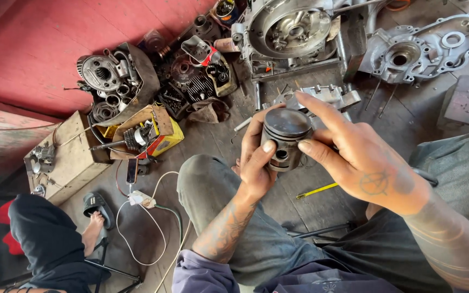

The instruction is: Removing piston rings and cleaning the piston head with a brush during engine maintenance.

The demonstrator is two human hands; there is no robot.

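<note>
**Ana:** Workshop floor [408, 116] of grey, grimy boards, and the person sits low on it, knees up. Nearest the camera, what do the hands have?

**Ben:** Both are on a piston [285, 140], held up over the lap. The left hand [256, 163] wraps its skirt from below and the side, thumb pressed near the pin hole. The right hand [365, 160] pinches the other side with its thumb, fingers spread loosely over the crown.

**Ana:** How would it handle?

**Ben:** I'd judge it solid metal, rigid, fairly hefty for its size, and probably oily, so slick. The skirt is the place to hold; the ring grooves near the top look like the delicate part.

**Ana:** Further out?

**Ben:** A yellow-handled tool [317, 190] lies on the boards just beyond the knee. Left of that, a white cable [153, 203] and another person's sandalled foot [94, 222]. Beyond, a yellow box [161, 135] of parts, then a crankcase [291, 32] and a loose engine cover [427, 49] against the red wall [33, 54].
</note>
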